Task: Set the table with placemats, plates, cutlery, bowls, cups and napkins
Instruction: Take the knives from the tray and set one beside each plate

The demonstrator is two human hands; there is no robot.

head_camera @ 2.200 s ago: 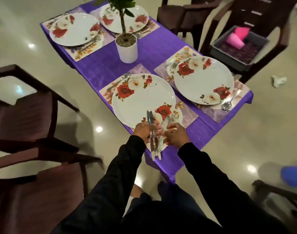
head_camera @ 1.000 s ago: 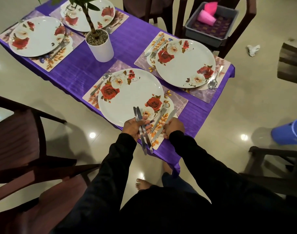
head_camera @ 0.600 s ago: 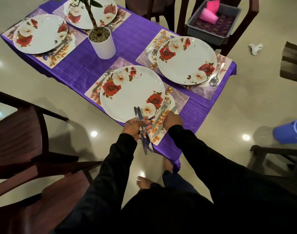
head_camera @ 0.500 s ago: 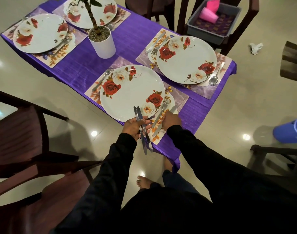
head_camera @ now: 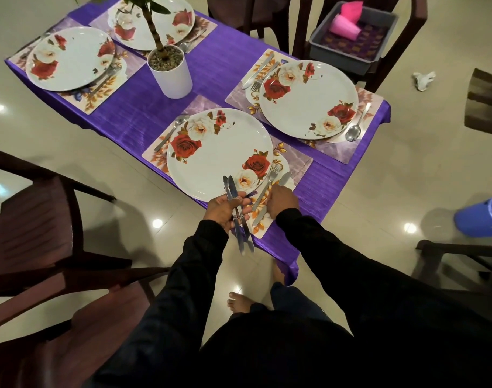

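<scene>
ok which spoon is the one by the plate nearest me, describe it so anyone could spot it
Start at the white plant pot on the purple table. Just toward the camera lies the nearest plate; the spoon lies alone on the placemat along its left rim, opposite the fork and knife.

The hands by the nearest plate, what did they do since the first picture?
The right hand set a knife down on the placemat beside the fork and now rests on it, right of the nearest plate. In the first picture both hands were together over the cutlery. The left hand still grips the two spare knives. The plates, spoon and plant pot stayed put.
</scene>
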